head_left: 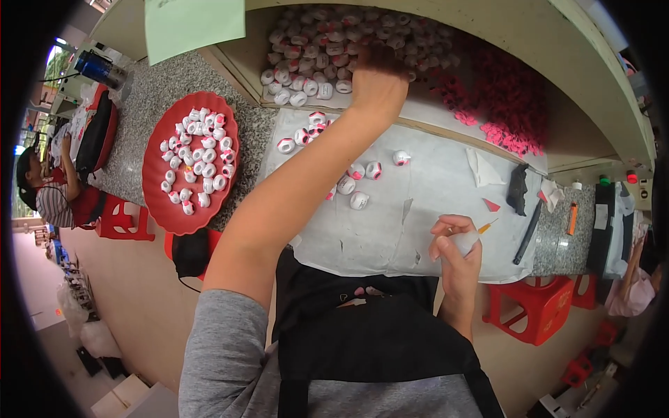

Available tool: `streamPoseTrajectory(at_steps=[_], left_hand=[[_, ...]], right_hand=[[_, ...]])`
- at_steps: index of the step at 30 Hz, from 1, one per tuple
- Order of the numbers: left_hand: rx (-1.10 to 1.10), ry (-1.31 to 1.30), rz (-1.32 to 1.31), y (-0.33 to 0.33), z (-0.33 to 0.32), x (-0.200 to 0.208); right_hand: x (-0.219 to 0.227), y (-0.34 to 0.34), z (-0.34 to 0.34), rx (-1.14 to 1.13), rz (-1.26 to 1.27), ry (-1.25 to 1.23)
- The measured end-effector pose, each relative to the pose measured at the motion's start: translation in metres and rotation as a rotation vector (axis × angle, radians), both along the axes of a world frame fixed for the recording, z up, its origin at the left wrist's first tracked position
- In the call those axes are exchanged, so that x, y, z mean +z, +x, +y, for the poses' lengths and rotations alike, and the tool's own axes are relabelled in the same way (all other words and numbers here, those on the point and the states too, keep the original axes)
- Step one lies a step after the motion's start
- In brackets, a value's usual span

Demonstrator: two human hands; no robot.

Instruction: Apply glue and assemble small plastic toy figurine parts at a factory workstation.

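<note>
My left arm stretches across the table, and my left hand [380, 76] is in the shelf bin among a heap of small white pieces [306, 56]. Shadow hides its fingers there, so its grip does not show. Over the right part of the covered table, my right hand [456, 254] is closed around a small translucent squeeze bottle [465, 242] with an orange needle tip [486, 227]. Several white pieces with pink and black marks [357, 171] lie on the white sheet [390, 230] between my hands. A cluster of similar pieces [301, 136] sits close under my left forearm.
A red scalloped tray [155, 188] of white pieces stands at left. Many small pink parts [512, 111] fill the bin's right side. A black scrap [517, 189], a dark stick-like tool [527, 233] and an orange object [573, 219] lie at right. Another person [56, 177] sits far left.
</note>
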State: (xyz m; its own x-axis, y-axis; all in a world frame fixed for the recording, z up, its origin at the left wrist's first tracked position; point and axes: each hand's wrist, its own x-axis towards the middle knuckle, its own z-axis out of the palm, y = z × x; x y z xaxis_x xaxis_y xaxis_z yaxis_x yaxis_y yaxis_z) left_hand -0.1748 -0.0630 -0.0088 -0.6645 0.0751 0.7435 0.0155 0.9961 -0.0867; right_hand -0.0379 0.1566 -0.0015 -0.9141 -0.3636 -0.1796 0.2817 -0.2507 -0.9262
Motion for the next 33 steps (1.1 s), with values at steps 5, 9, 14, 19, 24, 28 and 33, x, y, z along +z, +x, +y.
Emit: streamPoseTrajectory(at_steps=[5,9,14,19,24,28,33], left_hand=[[-0.075,0.102,-0.215,0.011,0.001,0.002],[-0.439,1.054,-0.400,0.068,0.011,0.038],[-0.708,1.820,-0.528,0.153,0.015,0.034],[-0.739,2.109,-0.331,0.193,0.023,0.008],[-0.784,2.203,-0.218,0.202,0.032,0.007],[-0.787,2.145,-0.203,0.207,0.031,0.003],[-0.751,2.134,-0.202,0.212,0.032,0.005]], right_hand=[[-0.003,-0.003,-0.007,0.002,0.067,-0.078],[0.001,-0.003,0.000,0.029,0.178,-0.194],[0.021,0.007,-0.015,0.071,0.163,0.010],[0.030,0.013,-0.024,-0.063,0.293,0.116],[0.043,0.012,-0.034,-0.270,0.345,-0.109],[0.039,0.015,-0.043,-0.267,0.528,-0.117],[0.036,0.022,-0.045,-0.249,0.884,0.089]])
